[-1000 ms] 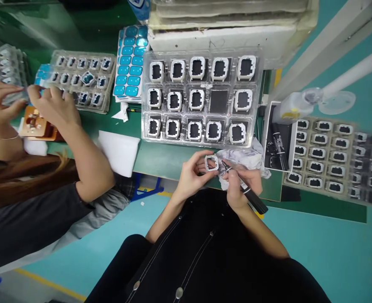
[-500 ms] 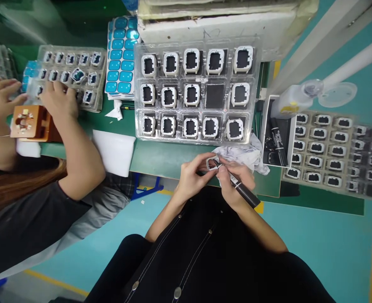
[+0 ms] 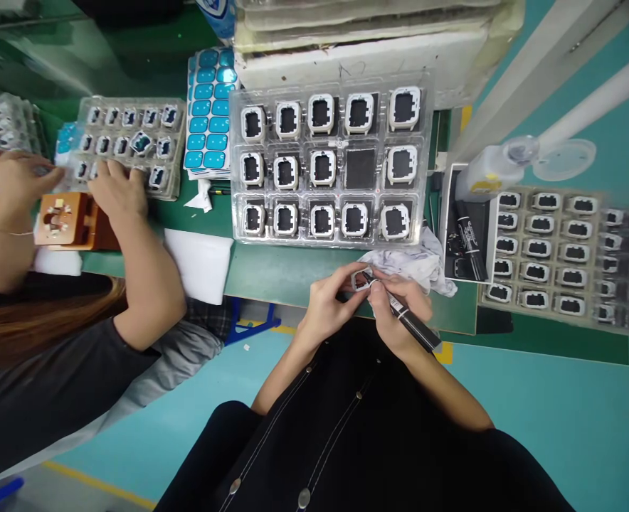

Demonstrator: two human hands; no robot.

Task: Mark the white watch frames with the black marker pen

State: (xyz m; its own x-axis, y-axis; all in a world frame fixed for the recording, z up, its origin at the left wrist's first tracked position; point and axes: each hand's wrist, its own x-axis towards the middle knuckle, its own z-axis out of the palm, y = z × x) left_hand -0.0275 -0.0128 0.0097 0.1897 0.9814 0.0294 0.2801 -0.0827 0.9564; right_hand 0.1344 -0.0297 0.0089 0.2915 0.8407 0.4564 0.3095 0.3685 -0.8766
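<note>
Between the fingers of my left hand (image 3: 328, 302) is a small white watch-case frame (image 3: 358, 279), partly covered by the fingertips. My right hand (image 3: 400, 306) grips a black marker pen (image 3: 415, 327), its tip pointing up and left into the frame. Whether the tip touches the frame is too small to tell. Both hands are close together at the table's front edge. Beyond them lies a clear plastic tray (image 3: 233, 186) of similar white frames, with one compartment showing only its dark pad (image 3: 360, 169). A crumpled white cloth (image 3: 418, 263) lies just behind my right hand.
A white box (image 3: 447, 227) with pens and a bottle (image 3: 490, 171) stands to the right, beside more filled trays (image 3: 552, 259). Blue sticker sheets (image 3: 208, 117) lie left of the main tray. At far left a co-worker's hands (image 3: 119, 192) are near an orange fixture (image 3: 61, 220).
The view has shifted slightly, so the left side sits lower and further right. My hands keep the frame and marker pen in nearly the same pose. The co-worker's left hand has lifted slightly.
</note>
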